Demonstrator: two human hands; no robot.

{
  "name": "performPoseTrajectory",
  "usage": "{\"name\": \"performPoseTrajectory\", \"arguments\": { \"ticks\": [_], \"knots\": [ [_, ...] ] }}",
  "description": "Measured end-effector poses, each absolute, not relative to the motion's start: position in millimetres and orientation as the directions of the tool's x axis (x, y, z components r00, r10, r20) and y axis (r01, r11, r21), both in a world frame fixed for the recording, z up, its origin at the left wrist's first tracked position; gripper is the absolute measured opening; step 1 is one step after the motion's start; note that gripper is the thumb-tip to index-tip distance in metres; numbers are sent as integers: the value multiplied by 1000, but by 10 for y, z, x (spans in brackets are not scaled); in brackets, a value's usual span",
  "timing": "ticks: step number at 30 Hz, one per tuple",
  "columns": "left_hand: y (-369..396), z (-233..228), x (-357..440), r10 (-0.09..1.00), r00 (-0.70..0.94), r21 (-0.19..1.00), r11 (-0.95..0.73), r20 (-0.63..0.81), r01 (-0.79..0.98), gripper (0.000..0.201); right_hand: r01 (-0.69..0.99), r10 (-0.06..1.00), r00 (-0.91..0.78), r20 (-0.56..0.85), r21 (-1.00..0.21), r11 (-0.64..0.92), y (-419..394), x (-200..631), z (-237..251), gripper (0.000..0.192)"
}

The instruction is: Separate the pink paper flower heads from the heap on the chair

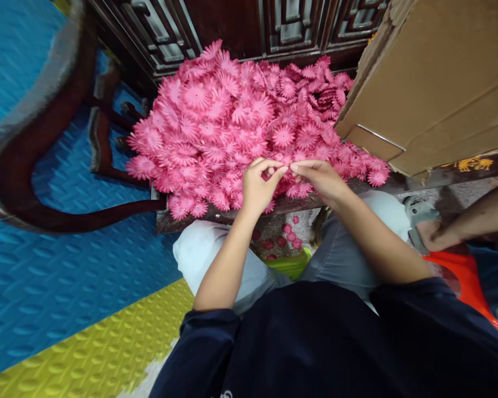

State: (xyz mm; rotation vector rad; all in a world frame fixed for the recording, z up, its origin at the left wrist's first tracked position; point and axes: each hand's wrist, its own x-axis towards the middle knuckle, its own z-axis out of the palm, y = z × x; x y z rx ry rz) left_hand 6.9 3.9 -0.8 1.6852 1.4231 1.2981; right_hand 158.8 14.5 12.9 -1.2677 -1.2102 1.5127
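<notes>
My left hand and right hand pinch one pink flower at the bench's front edge; separating petals needs gentle pull.

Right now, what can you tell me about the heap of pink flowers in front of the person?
The heap of pink flowers is a broad mound of many flat, daisy-shaped pieces with fringed petals and darker centres; they look like fabric or paper. It lies on a dark wooden surface, against carved dark furniture, with a cardboard box at its right edge. The left hand and right hand meet at its near edge, fingertips pinched together over the flowers. A few pieces lie on the floor below.
</notes>
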Motion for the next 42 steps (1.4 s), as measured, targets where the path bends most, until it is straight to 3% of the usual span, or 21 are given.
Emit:
{"name": "performPoseTrajectory", "arguments": {
  "ticks": [10, 24, 28, 38, 42],
  "knots": [
    [21, 2, 84, 957, 14, 878, -272, 291, 394, 11, 51, 973, -177, -146, -989, -139, 117, 1576, 193, 25],
    [28, 1, 103, 951, -37, 888, -272, 307, 372, 12, 76, 980, -138, -140, -989, -131, 134, 1574, 146, 12],
    [19, 18, 113, 963, -53, 919, -235, 265, 315, 3, 79, 982, -150, -116, -991, -105, 137, 1570, 120, 10],
    [48, -29, 92, 991, -98, 996, -91, 91, 3, 9, 129, 985, -137, -108, -988, -90, 153, 1580, 88, 9],
    [64, -50, 86, 989, -129, 998, -69, 67, -13, 9, 140, 984, -143, -102, -987, -82, 157, 1578, 72, 10]
  ]
}}
